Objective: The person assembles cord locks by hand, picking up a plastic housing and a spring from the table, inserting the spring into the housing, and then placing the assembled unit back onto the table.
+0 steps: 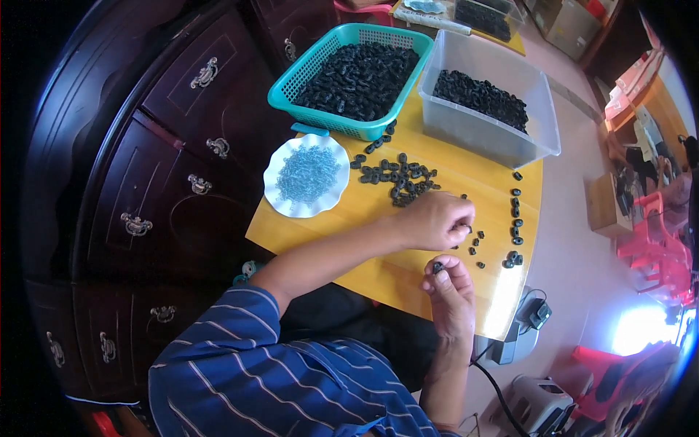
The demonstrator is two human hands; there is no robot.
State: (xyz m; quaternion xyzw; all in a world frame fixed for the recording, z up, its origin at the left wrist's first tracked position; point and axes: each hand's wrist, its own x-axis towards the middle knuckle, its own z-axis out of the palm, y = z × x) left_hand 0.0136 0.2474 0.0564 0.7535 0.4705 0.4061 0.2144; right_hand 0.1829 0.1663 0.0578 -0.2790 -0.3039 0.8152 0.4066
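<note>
Fingers [440,268] of right hand [451,291] pinch 1 black ring [437,267] above the yellow table [349,218]. Left hand [437,218] curls narrow over loose rings [397,178]; its grasp cannot be told. Step judged: assembling a picked ring. Next calls for fine fingertip alignment.

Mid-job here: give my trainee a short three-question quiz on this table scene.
1. True or false: the teal basket holds black ring parts.
2. What lies on the white scalloped plate? A) small pale blue pieces B) black rings C) nothing
3. What does the right hand pinch in its fingers?

Key: 1 true. 2 A. 3 a small black ring; the left hand reaches among loose rings on the yellow table.
</note>
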